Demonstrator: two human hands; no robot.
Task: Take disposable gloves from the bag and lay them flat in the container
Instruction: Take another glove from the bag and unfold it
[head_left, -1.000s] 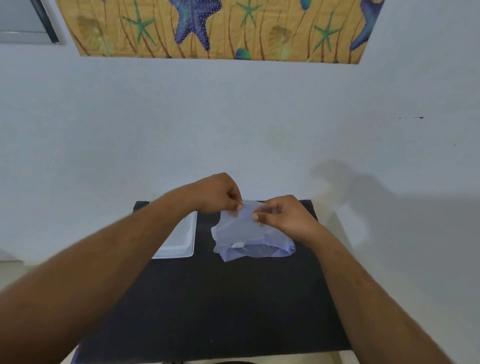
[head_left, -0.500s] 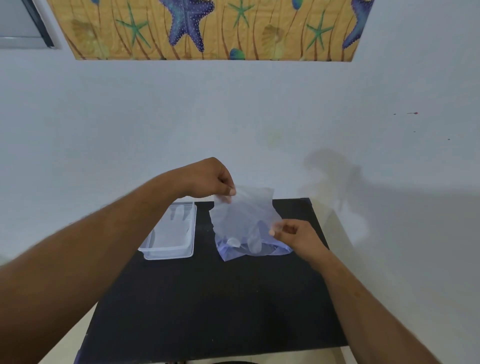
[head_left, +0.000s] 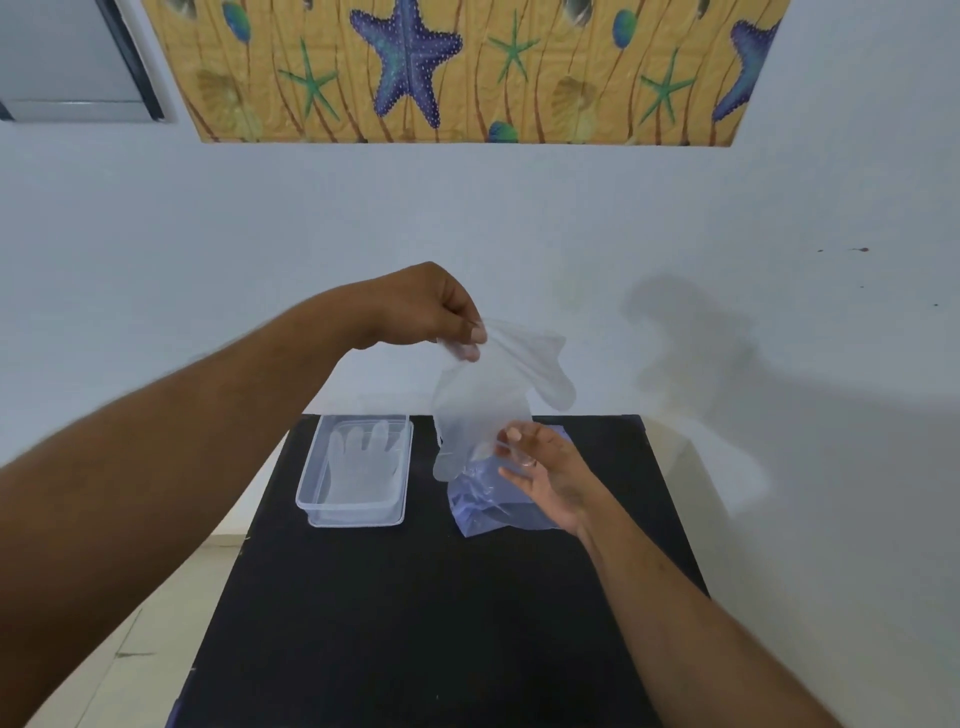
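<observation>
A clear disposable glove (head_left: 493, 395) hangs in the air above the table, pinched at its top edge by my left hand (head_left: 426, 309). My right hand (head_left: 545, 475) is lower, fingers spread, touching the glove's lower part in front of the bluish plastic bag (head_left: 488, 512) that lies on the black table (head_left: 415, 623). To the left of the bag stands a clear rectangular container (head_left: 311, 483) with one glove (head_left: 363, 462) lying flat inside it, fingers pointing away from me.
The black table stands against a pale wall (head_left: 208, 270). A starfish-patterned hanging (head_left: 457, 67) is high on the wall. Light floor (head_left: 156, 623) shows to the table's left.
My left hand has risen, pulling the glove up out of the bag. My right hand dropped toward the bag and loosened its fingers. The container came fully into view.
</observation>
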